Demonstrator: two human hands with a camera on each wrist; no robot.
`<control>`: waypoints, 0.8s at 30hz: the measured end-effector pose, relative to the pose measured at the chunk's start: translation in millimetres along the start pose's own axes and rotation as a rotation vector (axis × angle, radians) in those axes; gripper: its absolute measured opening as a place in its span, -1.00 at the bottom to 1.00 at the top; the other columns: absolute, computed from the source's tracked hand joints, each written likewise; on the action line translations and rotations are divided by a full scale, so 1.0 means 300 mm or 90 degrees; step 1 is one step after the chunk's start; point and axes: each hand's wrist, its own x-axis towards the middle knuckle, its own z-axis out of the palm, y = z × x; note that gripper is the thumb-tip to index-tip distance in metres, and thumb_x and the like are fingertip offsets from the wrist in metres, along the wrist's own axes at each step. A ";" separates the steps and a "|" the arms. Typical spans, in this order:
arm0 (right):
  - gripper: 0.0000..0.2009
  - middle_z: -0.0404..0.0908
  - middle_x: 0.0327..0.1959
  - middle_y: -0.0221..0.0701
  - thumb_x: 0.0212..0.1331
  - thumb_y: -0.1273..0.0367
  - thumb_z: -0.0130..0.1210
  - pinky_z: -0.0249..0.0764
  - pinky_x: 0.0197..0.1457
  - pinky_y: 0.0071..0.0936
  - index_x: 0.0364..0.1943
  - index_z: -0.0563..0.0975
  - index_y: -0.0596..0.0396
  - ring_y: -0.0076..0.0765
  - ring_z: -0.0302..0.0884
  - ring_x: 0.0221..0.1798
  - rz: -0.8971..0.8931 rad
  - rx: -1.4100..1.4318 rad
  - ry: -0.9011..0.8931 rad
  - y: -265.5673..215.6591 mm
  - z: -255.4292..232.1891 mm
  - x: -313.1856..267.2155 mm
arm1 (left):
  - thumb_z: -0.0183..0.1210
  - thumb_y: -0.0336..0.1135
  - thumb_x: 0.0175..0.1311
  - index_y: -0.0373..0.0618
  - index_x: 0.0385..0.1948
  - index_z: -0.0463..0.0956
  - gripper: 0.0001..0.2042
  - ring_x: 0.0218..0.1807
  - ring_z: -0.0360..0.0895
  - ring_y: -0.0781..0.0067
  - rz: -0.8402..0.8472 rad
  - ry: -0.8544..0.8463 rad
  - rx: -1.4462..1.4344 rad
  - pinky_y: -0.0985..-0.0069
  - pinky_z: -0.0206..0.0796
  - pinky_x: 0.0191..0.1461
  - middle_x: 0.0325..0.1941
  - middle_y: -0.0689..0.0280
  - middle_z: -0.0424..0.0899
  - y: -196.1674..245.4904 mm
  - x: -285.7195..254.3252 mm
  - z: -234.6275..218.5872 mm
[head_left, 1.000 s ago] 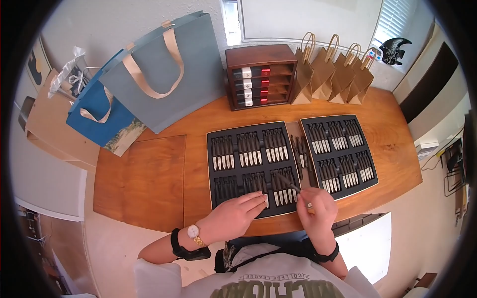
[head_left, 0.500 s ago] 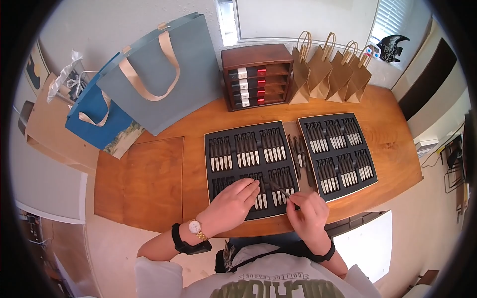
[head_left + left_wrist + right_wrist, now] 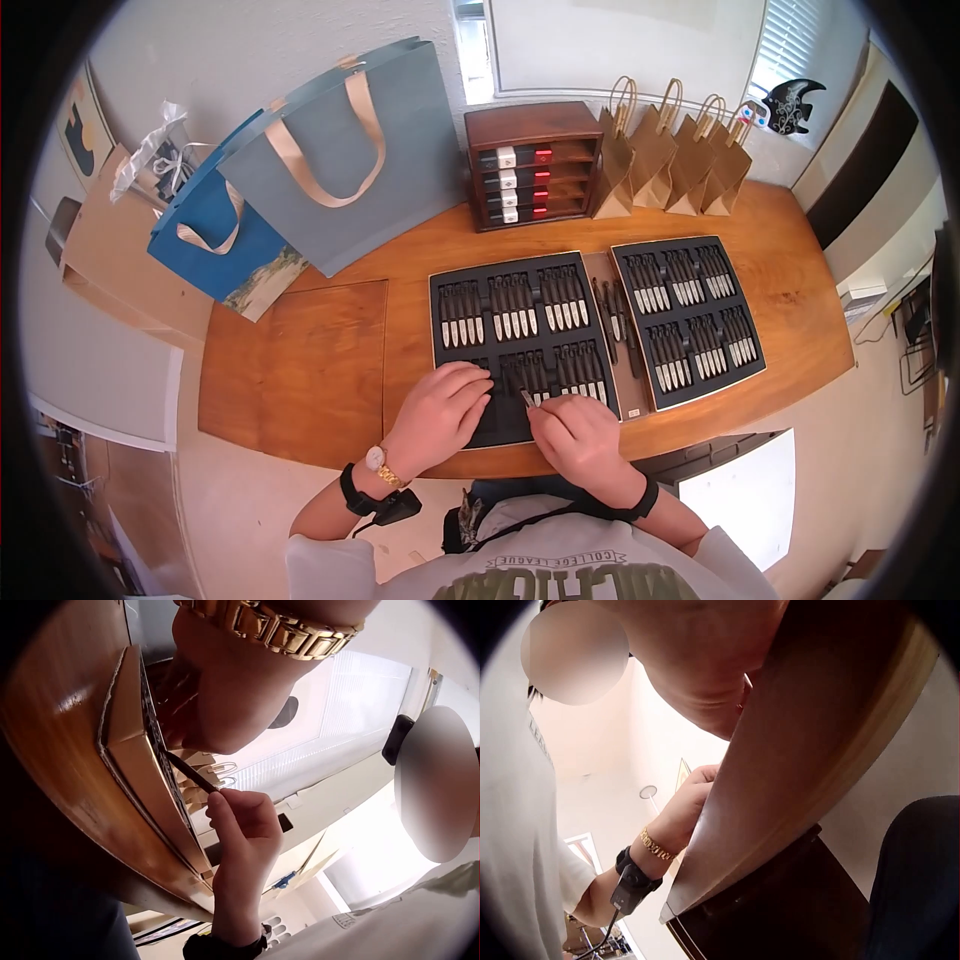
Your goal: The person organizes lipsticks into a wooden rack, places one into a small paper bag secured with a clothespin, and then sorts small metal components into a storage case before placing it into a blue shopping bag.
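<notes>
Two black trays hold rows of slim dark pieces with silvery-white ends; the left tray [image 3: 492, 350] is under both hands, the right tray [image 3: 689, 312] beside it. My left hand [image 3: 437, 418] rests over the left tray's lower left compartment, fingers loosely bent; what lies beneath them is hidden. In my right hand [image 3: 582, 442], at the tray's near edge, thumb and fingers pinch a slim dark piece. The left wrist view shows this dark piece [image 3: 193, 772] slanting from my right hand [image 3: 247, 836] to the tray beside my left hand [image 3: 225, 701].
Loose dark pieces [image 3: 612, 310] lie between the trays. Behind stand a wooden cabinet [image 3: 530, 120] with small boxes, brown paper bags [image 3: 650, 160] and a black fish ornament [image 3: 792, 105]. A large grey-blue bag [image 3: 400, 140] and a blue bag [image 3: 215, 235] stand at left.
Both hands have moved left over the left tray, the right one bringing the pinched piece along. My left hand went from the lower middle compartment to the lower left one.
</notes>
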 end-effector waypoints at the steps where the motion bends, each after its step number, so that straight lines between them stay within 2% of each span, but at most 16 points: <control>1: -0.78 0.58 -0.30 -0.37 -0.07 0.48 0.21 0.50 -0.23 -0.42 -0.26 0.58 0.16 -0.32 0.61 -0.26 -0.006 -0.015 -0.019 -0.004 0.009 -0.001 | 0.26 -0.49 0.20 -0.27 -0.14 0.64 -0.80 0.07 0.57 0.12 -0.002 -0.007 -0.008 0.28 0.45 0.14 -0.01 0.16 0.66 -0.004 0.001 -0.002; 7: -0.77 0.58 -0.28 -0.38 -0.08 0.45 0.17 0.49 -0.18 -0.41 -0.25 0.57 0.15 -0.33 0.59 -0.24 -0.008 -0.039 -0.050 -0.021 0.009 -0.008 | 0.25 -0.46 0.17 -0.31 -0.08 0.61 -0.73 0.08 0.55 0.15 0.080 -0.042 0.016 0.30 0.46 0.13 0.03 0.16 0.63 -0.002 0.042 0.017; 14: -0.76 0.57 -0.29 -0.38 -0.08 0.44 0.18 0.48 -0.15 -0.39 -0.25 0.59 0.16 -0.32 0.58 -0.24 -0.016 -0.038 -0.012 -0.012 0.004 -0.009 | 0.27 -0.50 0.17 -0.27 -0.06 0.61 -0.72 0.04 0.58 0.13 0.063 -0.039 -0.014 0.30 0.47 0.11 0.00 0.15 0.65 -0.004 0.073 0.029; 24: -0.74 0.56 -0.21 -0.33 -0.07 0.43 0.16 0.50 -0.03 -0.34 -0.22 0.60 0.18 -0.28 0.57 -0.15 -0.011 0.002 -0.095 0.000 0.023 -0.017 | 0.23 -0.53 0.11 -0.34 -0.13 0.61 -0.74 0.04 0.58 0.14 0.087 -0.050 -0.037 0.32 0.49 0.10 -0.02 0.12 0.63 -0.036 0.068 0.047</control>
